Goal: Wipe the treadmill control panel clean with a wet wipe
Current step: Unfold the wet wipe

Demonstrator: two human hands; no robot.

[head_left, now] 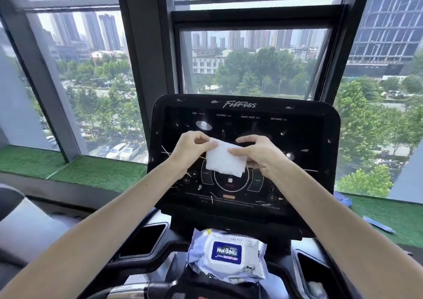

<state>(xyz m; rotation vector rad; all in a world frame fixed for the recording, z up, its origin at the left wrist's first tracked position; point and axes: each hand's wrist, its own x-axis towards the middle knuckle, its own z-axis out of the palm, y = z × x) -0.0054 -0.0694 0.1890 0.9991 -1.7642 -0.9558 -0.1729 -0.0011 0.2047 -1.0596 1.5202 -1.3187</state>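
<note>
The black treadmill control panel [297, 138] stands upright in front of me, speckled with pale smudges and scratches. A folded white wet wipe [223, 161] hangs in the air before the panel's middle, over the round stop dial. My left hand [190, 148] pinches its upper left corner. My right hand [261, 155] pinches its right edge between thumb and fingers. Whether the wipe touches the panel cannot be told.
A pack of wet wipes [226, 256] with a white lid lies on the console shelf below the panel. Cup recesses [146, 239] flank it. Windows stand behind, with green turf ledges [98, 172] left and right, and a blue item [378, 224] on the right ledge.
</note>
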